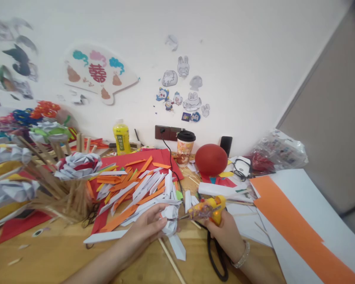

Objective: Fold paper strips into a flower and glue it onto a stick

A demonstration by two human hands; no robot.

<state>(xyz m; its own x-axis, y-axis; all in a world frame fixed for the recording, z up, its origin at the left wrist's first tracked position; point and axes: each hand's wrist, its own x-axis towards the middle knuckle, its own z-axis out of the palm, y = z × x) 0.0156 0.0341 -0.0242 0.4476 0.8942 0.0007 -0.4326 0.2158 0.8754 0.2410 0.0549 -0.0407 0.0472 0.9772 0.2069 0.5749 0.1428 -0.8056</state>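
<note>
My left hand (154, 221) is closed around a small white folded-paper flower (170, 221). A thin wooden stick (171, 260) runs down from the flower, and a white paper strip (177, 247) hangs beside it. In my right hand (226, 234) is a yellow hot glue gun (205, 208), gripped by its handle. Its nozzle points left and meets or nearly meets the flower; I cannot tell if they touch. Behind both hands lies a loose pile of folded white and orange paper strips (130, 193).
Finished paper flowers (78, 165) on sticks stand at left. At the back are a yellow bottle (122, 137), a paper cup (185, 148) and a red balloon (211, 160). Orange paper (286, 221) lies over white sheets at right. A black cord (217, 260) loops below the glue gun.
</note>
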